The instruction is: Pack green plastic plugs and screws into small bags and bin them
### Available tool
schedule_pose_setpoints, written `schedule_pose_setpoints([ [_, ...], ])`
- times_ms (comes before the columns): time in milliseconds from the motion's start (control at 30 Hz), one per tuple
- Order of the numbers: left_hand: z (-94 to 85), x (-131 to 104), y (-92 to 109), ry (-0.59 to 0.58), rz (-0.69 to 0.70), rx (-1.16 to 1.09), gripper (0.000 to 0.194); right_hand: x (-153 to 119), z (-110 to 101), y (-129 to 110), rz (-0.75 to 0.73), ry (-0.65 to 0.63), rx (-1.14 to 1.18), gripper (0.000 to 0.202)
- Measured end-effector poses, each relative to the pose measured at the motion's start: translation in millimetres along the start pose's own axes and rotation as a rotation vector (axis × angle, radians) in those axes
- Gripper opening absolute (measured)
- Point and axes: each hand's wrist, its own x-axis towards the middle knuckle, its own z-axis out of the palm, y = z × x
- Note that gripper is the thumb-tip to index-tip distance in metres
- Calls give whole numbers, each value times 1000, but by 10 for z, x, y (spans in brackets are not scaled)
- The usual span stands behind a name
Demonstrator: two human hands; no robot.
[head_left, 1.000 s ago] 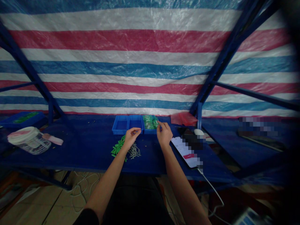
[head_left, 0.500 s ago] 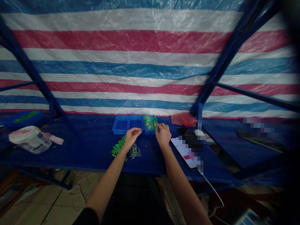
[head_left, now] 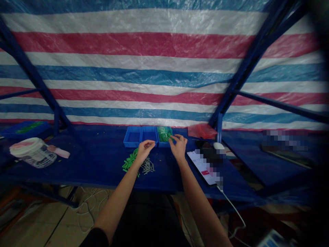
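My left hand is closed in a pinch in front of the middle blue tray; anything between its fingertips is too small to make out. Under and beside that wrist lie a heap of green plastic wall plugs and a pile of metal screws. My right hand reaches the right-hand tray, its thumb and index finger pinching at the edge of a green plastic packet. The left blue tray and the middle blue tray stand side by side with it.
A phone with a white cable lies right of my right arm. Behind it are a red plastic bag and a white mouse. A white tub stands at left, near another blue tray. Blue posts frame the table.
My right hand has shifted slightly left at the right-hand tray. The green packet there lies differently, with less white showing. My left hand has stayed in place.
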Motion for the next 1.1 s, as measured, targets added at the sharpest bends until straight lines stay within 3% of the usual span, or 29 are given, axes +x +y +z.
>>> schedule_pose_setpoints([
  [467,5,14,-16,-12,7,3,27,-5,68,47,-21,-36,60,32],
  [633,-41,-129,72,-15,84,170,27,-2,80,51,-5,-48,79,32],
  [700,-113,-282,150,-66,184,344,27,-3,82,47,-6,-51,82,32],
  [867,-356,-656,297,-368,423,843,40,-16,89,38,-1,-43,94,33],
  [967,-457,-711,263,-442,443,967,49,-21,92,37,9,-38,102,33],
  [1100,-497,-628,169,-474,451,1014,47,-18,91,40,5,-36,102,32],
])
